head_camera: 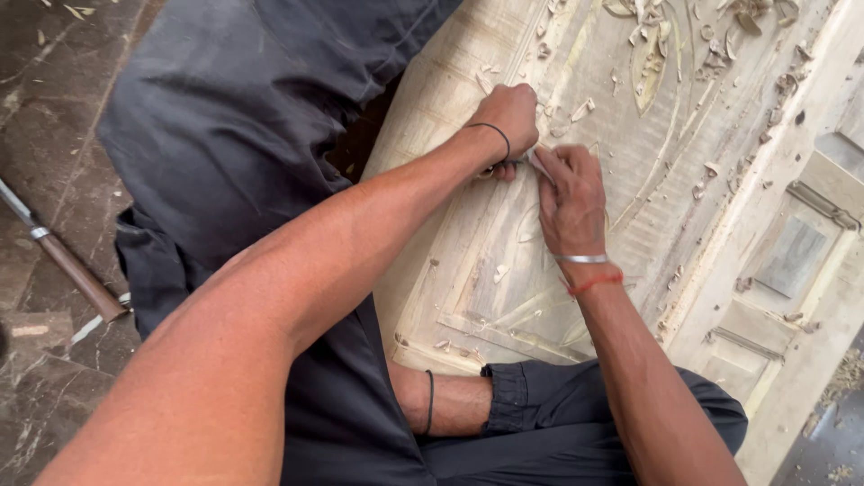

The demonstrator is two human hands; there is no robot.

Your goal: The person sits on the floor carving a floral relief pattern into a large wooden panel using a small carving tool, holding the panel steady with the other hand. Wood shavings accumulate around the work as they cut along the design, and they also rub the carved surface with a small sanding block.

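dark trousers (252, 117), wrist bangle (580, 259), red thread (594, 283)

No packages, labels, signs or screens show anywhere in this view.

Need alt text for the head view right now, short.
Both hands grip a small carving tool against a pale carved wooden panel: left hand fisted, right hand beside it. Wood chips litter the panel.
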